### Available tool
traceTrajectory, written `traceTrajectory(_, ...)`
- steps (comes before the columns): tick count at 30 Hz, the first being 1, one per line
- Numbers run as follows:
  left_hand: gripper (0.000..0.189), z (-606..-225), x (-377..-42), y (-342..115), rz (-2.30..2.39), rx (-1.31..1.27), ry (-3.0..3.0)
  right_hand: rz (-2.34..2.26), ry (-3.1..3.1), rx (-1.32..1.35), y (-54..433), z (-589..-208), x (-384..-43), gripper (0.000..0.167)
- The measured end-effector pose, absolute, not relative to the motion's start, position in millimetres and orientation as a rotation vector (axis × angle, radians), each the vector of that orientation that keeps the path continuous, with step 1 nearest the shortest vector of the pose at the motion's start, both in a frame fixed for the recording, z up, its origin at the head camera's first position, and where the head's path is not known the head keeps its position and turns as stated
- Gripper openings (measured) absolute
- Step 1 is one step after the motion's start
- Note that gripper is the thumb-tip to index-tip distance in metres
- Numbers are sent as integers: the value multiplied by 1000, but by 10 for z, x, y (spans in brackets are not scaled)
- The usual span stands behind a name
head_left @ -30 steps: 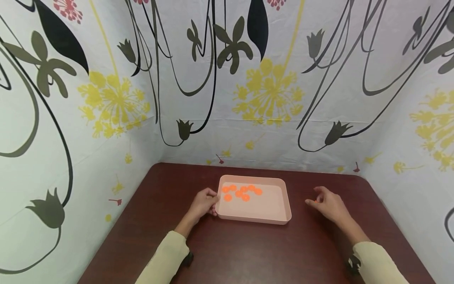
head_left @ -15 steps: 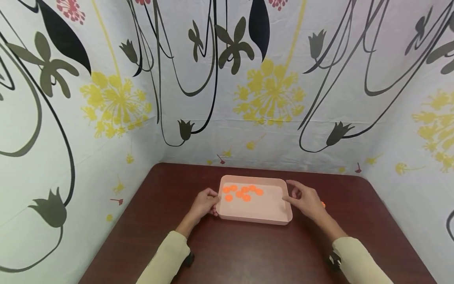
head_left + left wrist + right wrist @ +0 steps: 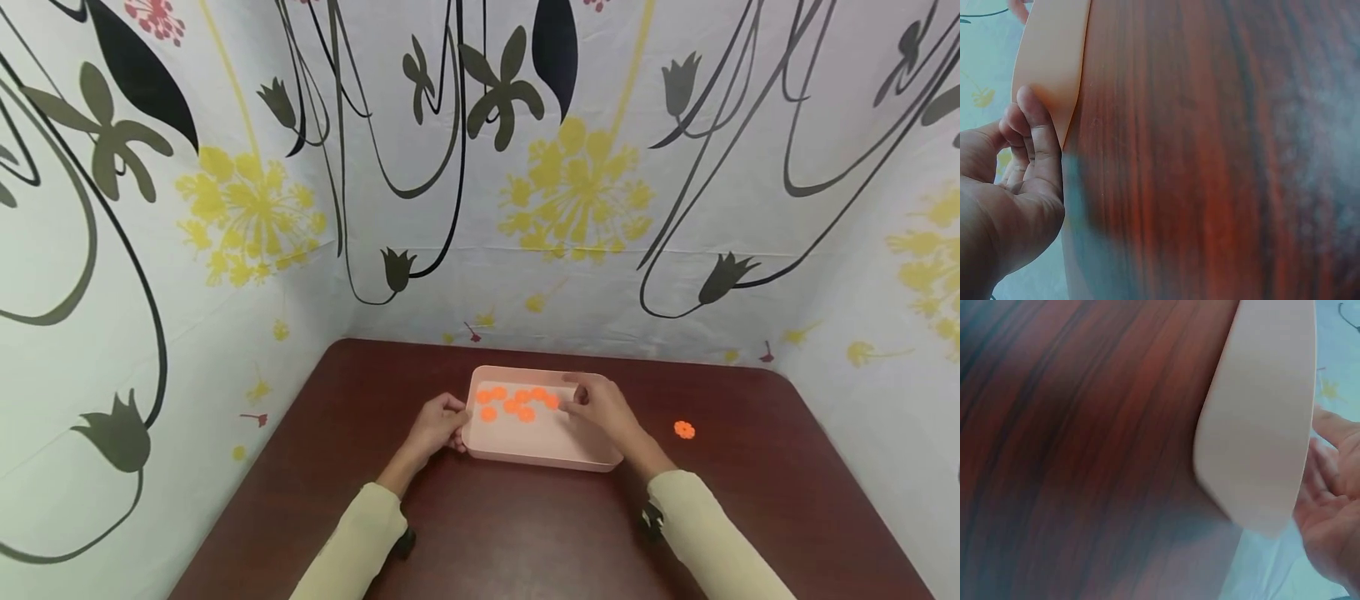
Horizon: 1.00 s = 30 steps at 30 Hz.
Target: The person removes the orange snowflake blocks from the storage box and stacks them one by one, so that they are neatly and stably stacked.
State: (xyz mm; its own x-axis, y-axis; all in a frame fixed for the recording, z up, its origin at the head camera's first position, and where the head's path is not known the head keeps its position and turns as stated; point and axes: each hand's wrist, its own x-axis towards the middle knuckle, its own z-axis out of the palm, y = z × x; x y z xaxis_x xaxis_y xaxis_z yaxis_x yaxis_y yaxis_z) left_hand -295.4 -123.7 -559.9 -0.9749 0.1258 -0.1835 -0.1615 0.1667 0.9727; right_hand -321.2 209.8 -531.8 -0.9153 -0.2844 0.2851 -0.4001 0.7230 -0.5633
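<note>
A shallow peach-pink tray (image 3: 540, 457) sits toward the back of the table. Several flat orange flower-shaped pieces (image 3: 527, 414) lie in its left and middle part. My left hand (image 3: 435, 425) grips the tray's left side, thumb at the rim; in the left wrist view its fingers touch the outer wall. Over the tray's right half is my right hand (image 3: 603, 404), fingers bent, with thumb and index tips apart near the rightmost piece. Whether anything sits between those fingers is hidden. In the right wrist view the tray wall covers part of the right hand (image 3: 1335, 500).
One more orange flower-shaped piece (image 3: 684, 429) lies on the dark reddish-brown table (image 3: 480, 533), right of the tray. A white cloth printed with flowers (image 3: 450, 217) hangs close behind the table and along both sides.
My right hand has moved left from the table at the right, across the tray's right rim, to over the tray. The orange piece on the table is now uncovered. My left hand stays on the tray.
</note>
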Motion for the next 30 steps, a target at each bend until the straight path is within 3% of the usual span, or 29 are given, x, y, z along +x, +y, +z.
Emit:
traceTrajectory(16, 24, -5578, -2931, -1222, 1886, -19, 2217, 997, -2686, 492, 1990, -5572, -3310, 50)
traceTrajectory(23, 24, -5561, -2938, -1193, 1886, -17, 2209, 1080, -2786, 319, 1984, -5590, -3307, 34)
traceTrajectory(30, 21, -5559, -2928, -1208, 1884, -26, 2209, 1088, -2812, 270, 1942, -5622, -3304, 30)
